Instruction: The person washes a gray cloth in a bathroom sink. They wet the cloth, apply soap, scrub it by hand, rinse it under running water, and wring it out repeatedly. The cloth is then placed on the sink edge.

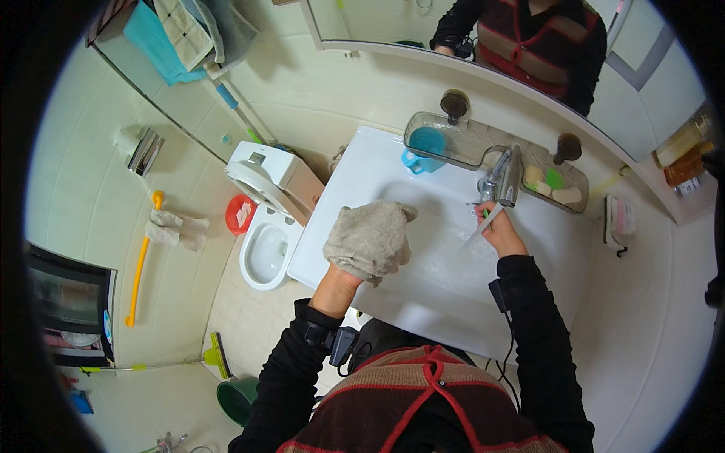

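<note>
A bunched grey cloth (pixel 370 238) covers most of my left hand (pixel 343 275), which holds it up over the left side of the white washbasin (pixel 408 309). The fingers are hidden by the cloth. My right hand (pixel 501 229) is at the tap (pixel 510 177), its fingers closed around a small green thing (pixel 487 214) too small to name. A pale streak like running water slants from the spout past these fingers into the basin.
Behind the basin sits a clear shelf (pixel 462 146) with soaps and a green piece, a blue cup (pixel 425 151) at its left end. To the left stand a toilet (pixel 266 253), a red bin (pixel 240 214) and a green bucket (pixel 237 400). A mirror (pixel 377 30) hangs above.
</note>
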A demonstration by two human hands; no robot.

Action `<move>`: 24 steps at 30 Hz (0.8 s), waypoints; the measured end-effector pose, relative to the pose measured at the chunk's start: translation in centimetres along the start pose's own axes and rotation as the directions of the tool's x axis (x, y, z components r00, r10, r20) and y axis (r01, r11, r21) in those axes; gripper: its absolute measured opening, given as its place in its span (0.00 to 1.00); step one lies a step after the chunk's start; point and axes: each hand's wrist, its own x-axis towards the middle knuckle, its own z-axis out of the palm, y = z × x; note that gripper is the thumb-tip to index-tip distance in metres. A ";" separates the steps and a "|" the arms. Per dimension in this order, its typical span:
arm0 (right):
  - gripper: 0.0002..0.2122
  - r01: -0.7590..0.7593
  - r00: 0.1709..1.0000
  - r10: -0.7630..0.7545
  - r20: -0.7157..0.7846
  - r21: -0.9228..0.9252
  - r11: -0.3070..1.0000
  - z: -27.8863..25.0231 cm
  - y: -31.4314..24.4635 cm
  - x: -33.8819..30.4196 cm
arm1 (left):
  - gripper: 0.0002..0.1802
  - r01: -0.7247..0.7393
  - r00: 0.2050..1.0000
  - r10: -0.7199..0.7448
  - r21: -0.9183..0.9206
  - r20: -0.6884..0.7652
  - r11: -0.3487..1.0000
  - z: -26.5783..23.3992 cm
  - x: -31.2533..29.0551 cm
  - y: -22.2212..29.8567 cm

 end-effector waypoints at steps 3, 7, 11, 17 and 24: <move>0.08 -0.087 0.994 0.078 0.081 0.108 0.990 0.8 -0.8 0.4 | 0.32 -0.181 0.980 0.081 0.632 0.184 0.754 -0.5 0.2 3.3; 0.07 -0.066 0.998 0.064 0.023 0.098 0.993 2.4 -0.6 -0.9 | 0.31 -0.286 0.948 0.018 0.821 0.319 0.494 -1.2 -0.3 3.3; 0.06 -0.080 0.997 0.081 -0.019 0.030 0.996 0.8 3.0 -2.5 | 0.32 -0.215 0.955 0.020 0.642 0.297 0.736 -1.1 0.4 0.9; 0.08 0.540 0.828 -0.537 0.160 -0.483 0.689 12.3 5.3 -9.1 | 0.30 -0.148 0.970 0.029 0.494 0.241 0.857 -0.4 1.5 0.2; 0.13 0.590 0.270 -0.712 0.648 -0.696 -0.410 19.6 6.1 -13.8 | 0.28 -0.055 0.992 0.030 0.215 0.120 0.975 -1.0 2.9 0.9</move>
